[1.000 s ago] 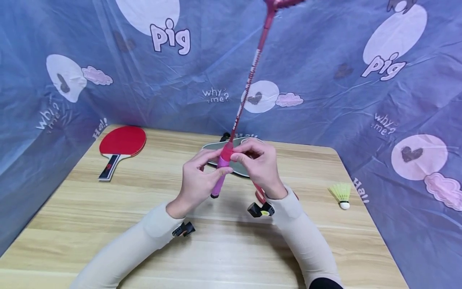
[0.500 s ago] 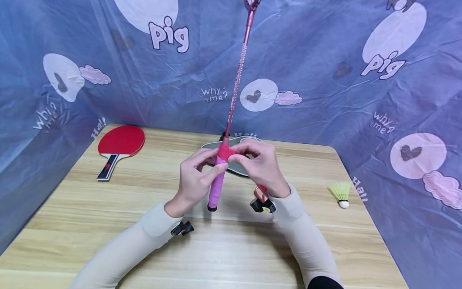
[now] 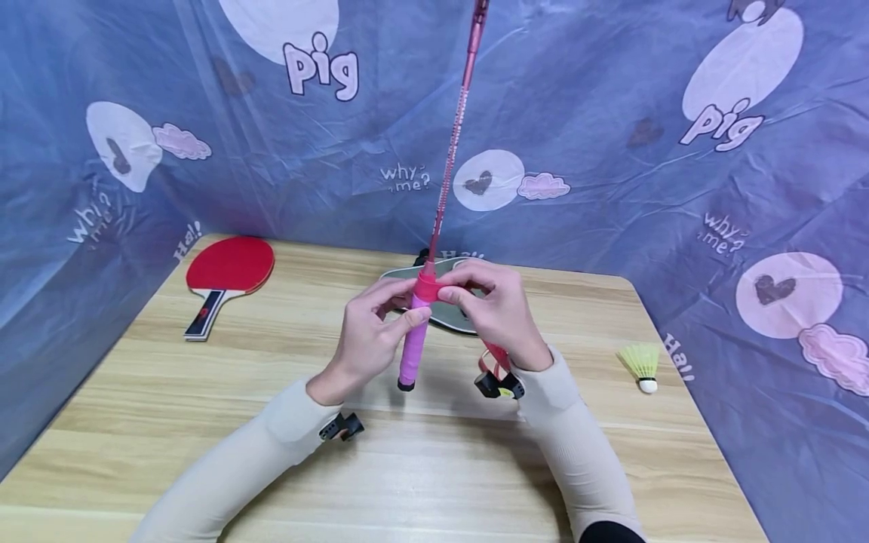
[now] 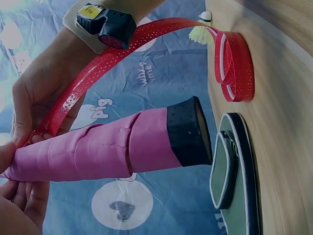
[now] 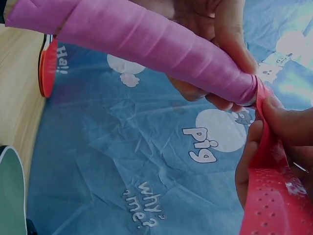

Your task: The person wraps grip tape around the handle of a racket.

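Note:
A badminton racket stands tilted over the table, its thin red shaft (image 3: 449, 166) rising out of the top of the head view. Pink-purple wrap covers its handle (image 3: 411, 351), which ends in a black butt cap (image 4: 188, 132). My left hand (image 3: 363, 332) holds the upper handle between thumb and fingers. With thumb and fingers, my right hand (image 3: 498, 305) pinches a red perforated grip tape (image 5: 274, 196) against the handle's top, where a red band encircles it. From there the tape hangs in a long strip to a loose coil (image 4: 237, 68) on the table. The racket's stringed head is out of view.
A green zipped case (image 4: 227, 171) lies behind the hands. At the left is a red table tennis bat (image 3: 231, 265), and a yellow shuttlecock (image 3: 641, 366) lies at the right. Printed blue cloth (image 3: 339, 166) encloses the wooden table (image 3: 204, 422).
The racket has turned and tilted, its top swinging left overall and then slightly back right. Its butt end is a little lower. Both hands keep their hold on the handle and the tape.

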Tool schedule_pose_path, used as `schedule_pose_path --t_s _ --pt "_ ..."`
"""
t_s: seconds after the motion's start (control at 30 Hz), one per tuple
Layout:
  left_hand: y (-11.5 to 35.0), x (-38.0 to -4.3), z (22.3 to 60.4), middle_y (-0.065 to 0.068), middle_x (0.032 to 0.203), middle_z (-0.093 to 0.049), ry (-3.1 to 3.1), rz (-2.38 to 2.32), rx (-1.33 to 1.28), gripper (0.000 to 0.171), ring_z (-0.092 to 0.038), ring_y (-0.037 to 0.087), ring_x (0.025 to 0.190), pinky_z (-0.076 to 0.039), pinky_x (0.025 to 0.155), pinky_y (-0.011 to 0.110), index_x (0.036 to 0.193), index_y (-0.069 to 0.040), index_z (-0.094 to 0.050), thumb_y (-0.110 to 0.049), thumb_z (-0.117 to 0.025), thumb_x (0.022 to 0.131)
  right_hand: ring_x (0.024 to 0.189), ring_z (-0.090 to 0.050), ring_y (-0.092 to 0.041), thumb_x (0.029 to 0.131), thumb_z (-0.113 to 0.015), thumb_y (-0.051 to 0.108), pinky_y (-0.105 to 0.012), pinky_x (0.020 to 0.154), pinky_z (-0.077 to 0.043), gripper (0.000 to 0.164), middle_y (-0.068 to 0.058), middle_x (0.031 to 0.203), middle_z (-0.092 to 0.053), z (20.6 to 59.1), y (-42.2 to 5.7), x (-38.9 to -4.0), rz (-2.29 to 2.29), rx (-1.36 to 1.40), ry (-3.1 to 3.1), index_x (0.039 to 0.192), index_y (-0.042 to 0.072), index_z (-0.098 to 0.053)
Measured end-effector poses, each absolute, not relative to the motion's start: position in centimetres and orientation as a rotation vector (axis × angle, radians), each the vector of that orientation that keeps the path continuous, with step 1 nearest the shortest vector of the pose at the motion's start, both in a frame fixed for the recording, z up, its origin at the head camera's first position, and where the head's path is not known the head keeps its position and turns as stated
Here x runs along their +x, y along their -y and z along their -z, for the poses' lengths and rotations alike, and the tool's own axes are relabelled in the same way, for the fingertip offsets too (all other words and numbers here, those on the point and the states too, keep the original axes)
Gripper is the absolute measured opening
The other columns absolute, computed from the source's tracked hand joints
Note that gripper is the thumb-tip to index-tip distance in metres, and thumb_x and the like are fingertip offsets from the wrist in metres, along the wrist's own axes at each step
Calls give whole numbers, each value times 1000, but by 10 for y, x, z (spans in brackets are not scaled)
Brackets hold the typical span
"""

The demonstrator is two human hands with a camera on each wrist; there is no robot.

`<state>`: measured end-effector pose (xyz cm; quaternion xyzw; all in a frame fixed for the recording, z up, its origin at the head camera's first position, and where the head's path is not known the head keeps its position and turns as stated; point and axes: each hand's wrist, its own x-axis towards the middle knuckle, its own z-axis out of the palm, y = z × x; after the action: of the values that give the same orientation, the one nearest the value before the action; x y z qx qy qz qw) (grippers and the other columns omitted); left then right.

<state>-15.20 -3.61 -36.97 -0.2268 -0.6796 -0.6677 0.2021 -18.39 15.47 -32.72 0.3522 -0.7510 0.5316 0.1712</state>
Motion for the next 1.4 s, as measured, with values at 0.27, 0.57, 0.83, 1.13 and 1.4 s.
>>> schedule_pose_path --t_s 0.27,0.57,0.83,1.13,1.4 --pt "36 -152 368 26 110 -68 1904 1907 -701 37 -66 4 88 -59 83 21 122 13 -65 10 -72 86 76 -61 -12 83 -80 0 -20 62 -50 8 -12 88 -74 328 -156 -186 -1540 956 2153 90 2 -78" --pt "36 -152 365 21 123 -64 1947 1933 -711 42 -67 7 101 -60 92 23 130 8 -63 6 -71 89 75 -61 -13 80 -81 -5 -19 59 -50 11 -7 88 -74 329 -155 -188 -1637 947 2084 91 -2 -78" --pt "30 -152 374 23 116 -69 1811 1832 -660 43 -70 8 98 -60 90 25 123 9 -67 8 -79 81 73 -64 -9 79 -79 -11 -19 64 -55 10 -13 81 -73 335 -148 -188 -1643 958 1966 87 -6 -76" --pt "25 -150 380 17 108 -70 1792 1703 -631 51 -71 17 84 -62 80 25 122 4 -69 3 -87 75 73 -63 -10 77 -82 -8 -21 64 -56 11 -17 80 -73 338 -143 -189 -1579 989 1967 86 -3 -77" --pt "28 -153 379 23 108 -69 1842 1753 -636 46 -69 18 87 -62 83 24 125 9 -66 5 -80 81 72 -63 -8 80 -85 7 -18 65 -54 12 -6 83 -76 332 -153 -190 -1359 1016 2145 90 5 -79"
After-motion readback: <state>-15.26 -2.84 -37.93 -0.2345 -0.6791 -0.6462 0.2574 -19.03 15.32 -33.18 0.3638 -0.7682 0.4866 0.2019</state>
